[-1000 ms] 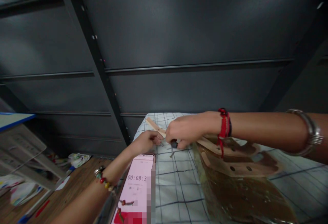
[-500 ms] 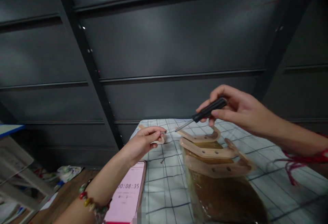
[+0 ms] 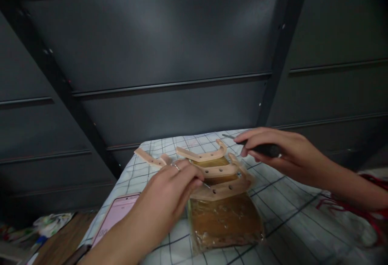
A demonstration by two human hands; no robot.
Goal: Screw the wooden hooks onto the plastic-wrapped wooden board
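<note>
My right hand [image 3: 274,151] is closed round a black-handled screwdriver [image 3: 260,147], whose metal tip points left above the curved wooden pieces [image 3: 216,172]. Those pale pieces, drilled with holes, lie stacked on a brown packet in clear plastic [image 3: 224,216]. My left hand [image 3: 177,180] rests at the left end of the stack, fingers pinched on a small metal screw [image 3: 206,185]. A ring shows on one finger. A loose wooden strip [image 3: 148,157] lies behind the left hand.
A checked white cloth [image 3: 287,200] covers the table. A pink-screened phone [image 3: 113,218] lies at the table's left edge. Dark metal shelving panels [image 3: 169,54] stand right behind. Wooden floor with litter [image 3: 48,224] shows at the lower left.
The view swung right and down. My right hand lowered the screwdriver from above the pieces to their right end. My left hand moved right from the strip onto the stacked pieces.
</note>
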